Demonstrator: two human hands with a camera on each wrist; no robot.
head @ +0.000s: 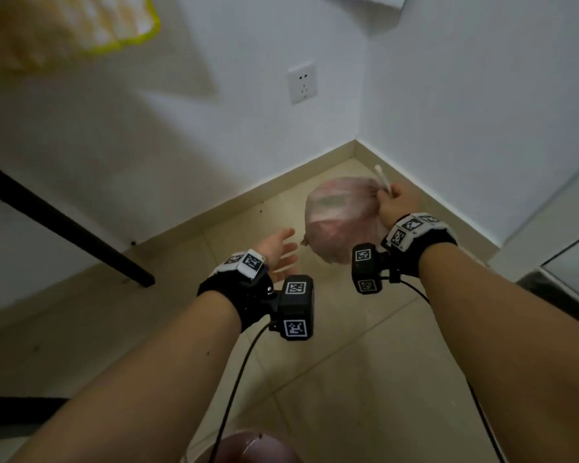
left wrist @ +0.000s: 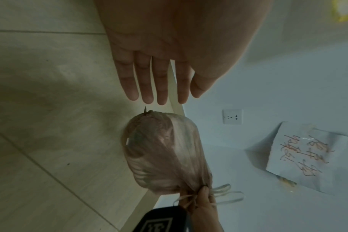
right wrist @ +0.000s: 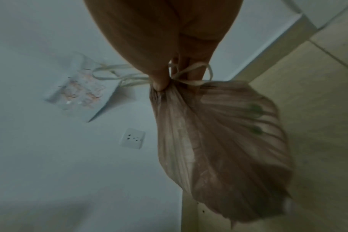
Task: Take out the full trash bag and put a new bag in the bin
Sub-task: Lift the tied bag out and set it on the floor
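A full pinkish translucent trash bag (head: 340,217) hangs in the air near the room's corner, its neck gathered and tied with a white drawstring (right wrist: 191,73). My right hand (head: 396,200) grips that gathered neck, thumb and fingers pinching it (right wrist: 165,81); the bag (right wrist: 218,141) dangles below. My left hand (head: 281,250) is held out flat, fingers straight, a short way left of the bag and apart from it. The left wrist view shows its fingertips (left wrist: 161,94) just short of the bag's bottom (left wrist: 163,150). A pink rounded rim (head: 248,446), possibly the bin, peeks in at the bottom edge.
White walls meet in a corner with a beige skirting (head: 355,152). A wall socket (head: 302,82) and a taped paper note (left wrist: 306,157) sit on the wall. A dark table leg (head: 64,225) slants at left. The floor is beige tile (head: 348,362). A door frame stands at right (head: 549,228).
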